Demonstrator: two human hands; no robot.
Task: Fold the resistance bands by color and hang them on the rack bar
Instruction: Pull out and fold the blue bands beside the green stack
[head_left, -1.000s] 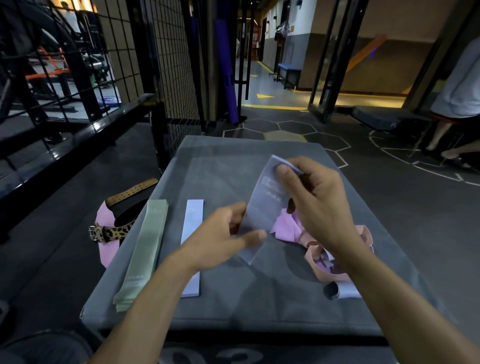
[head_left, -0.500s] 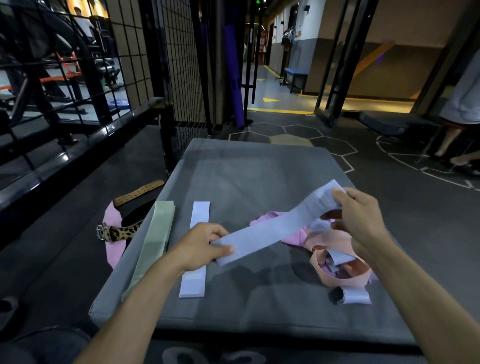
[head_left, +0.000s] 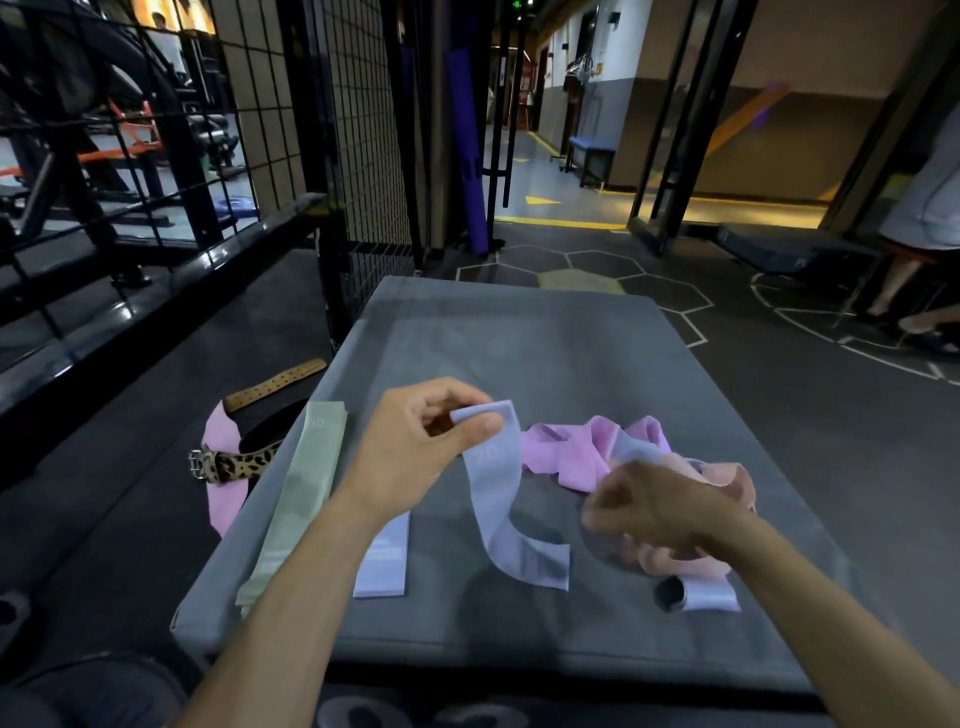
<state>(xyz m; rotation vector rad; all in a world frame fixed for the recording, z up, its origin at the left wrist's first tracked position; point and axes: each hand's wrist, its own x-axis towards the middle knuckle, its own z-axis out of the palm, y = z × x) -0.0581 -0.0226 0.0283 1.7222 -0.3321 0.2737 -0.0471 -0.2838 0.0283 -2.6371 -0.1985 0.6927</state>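
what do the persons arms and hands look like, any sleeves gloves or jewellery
Both forearms are bare as far as the bottom edge of the frame, with no sleeves in view. The left hand and the right hand wear no gloves. No rings, watch or wristband show on either. The right hand is blurred, so small details there cannot be told.

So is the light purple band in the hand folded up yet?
Not yet. The lavender band hangs loose from the left hand, curving down onto the mat. The green band nearby lies flat and neat.
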